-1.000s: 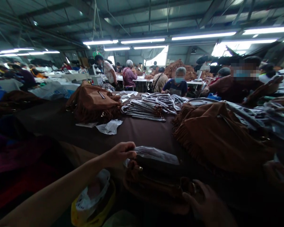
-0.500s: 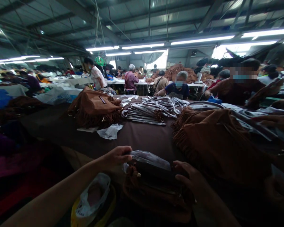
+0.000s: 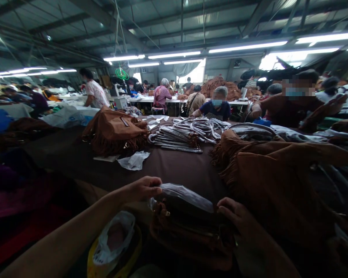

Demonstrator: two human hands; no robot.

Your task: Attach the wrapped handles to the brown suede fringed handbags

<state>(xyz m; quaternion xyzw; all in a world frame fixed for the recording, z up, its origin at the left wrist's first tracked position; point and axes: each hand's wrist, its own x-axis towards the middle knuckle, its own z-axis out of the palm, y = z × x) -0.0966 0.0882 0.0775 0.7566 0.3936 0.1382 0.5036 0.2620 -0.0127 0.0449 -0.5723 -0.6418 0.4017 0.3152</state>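
My left hand (image 3: 142,189) pinches the left end of a clear plastic wrapper (image 3: 185,195) that lies over a dark piece on top of a brown bag (image 3: 188,235) at the table's near edge. My right hand (image 3: 237,222) is curled over the right end of the same wrapped piece, fingers closed on it. To the right rises a large brown fringed suede bag (image 3: 272,173), close to my right hand.
A brown table (image 3: 174,164) carries another fringed bag (image 3: 113,129), a bundle of wrapped straps (image 3: 179,135) and a crumpled white plastic scrap (image 3: 135,160). A yellow container with a plastic bag (image 3: 113,243) sits below my left arm. Several people work at tables behind.
My right hand rose from the lower edge and closed on the right end of the wrapped piece. The fringed bag on the right was shifted by another person. My left hand stayed put.
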